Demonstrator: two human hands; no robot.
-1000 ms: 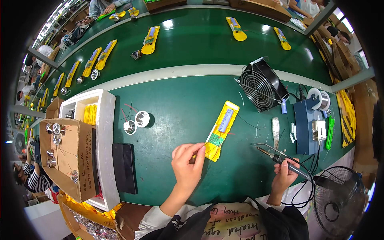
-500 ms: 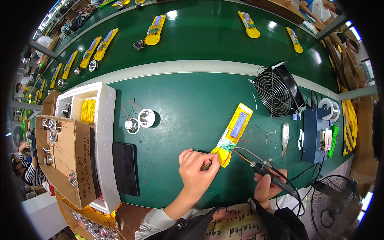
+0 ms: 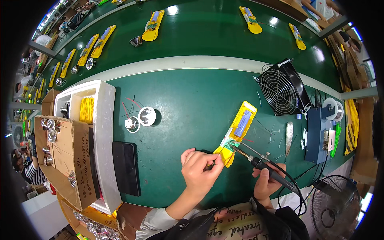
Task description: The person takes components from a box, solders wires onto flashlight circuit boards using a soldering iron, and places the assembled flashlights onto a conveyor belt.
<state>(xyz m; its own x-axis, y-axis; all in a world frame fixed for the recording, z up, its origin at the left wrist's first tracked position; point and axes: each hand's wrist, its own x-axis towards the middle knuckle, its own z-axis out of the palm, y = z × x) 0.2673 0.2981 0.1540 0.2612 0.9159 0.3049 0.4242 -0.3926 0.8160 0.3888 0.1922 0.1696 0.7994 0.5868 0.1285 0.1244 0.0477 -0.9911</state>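
Note:
A yellow plastic casing (image 3: 244, 113) lies slanted on the bench, holding a purple battery cell (image 3: 242, 125) and a small green circuit board (image 3: 231, 145). My left hand (image 3: 199, 170) is closed in a pinch at the casing's near end, on what looks like a thin wire; its fingers partly hide it. In my right hand (image 3: 267, 182) is a soldering iron (image 3: 276, 175) with a thin metal tube running alongside. The iron's tip meets the circuit board. A red wire sticks out to the right of the board.
Left stand a white foam box (image 3: 107, 120) with yellow wires, a cardboard box (image 3: 68, 156) with reflectors, and a black phone (image 3: 126, 168). Two reflector cups (image 3: 147, 116) lie mid-left. At right are a black fan (image 3: 282, 88) and a blue solder feeder (image 3: 316, 136). Beyond, several yellow casings line the green belt.
The iron's tip has come in closer over the circuit board, and my right hand has shifted slightly on the handle. The whole view has moved a little; my left hand keeps its pinch.

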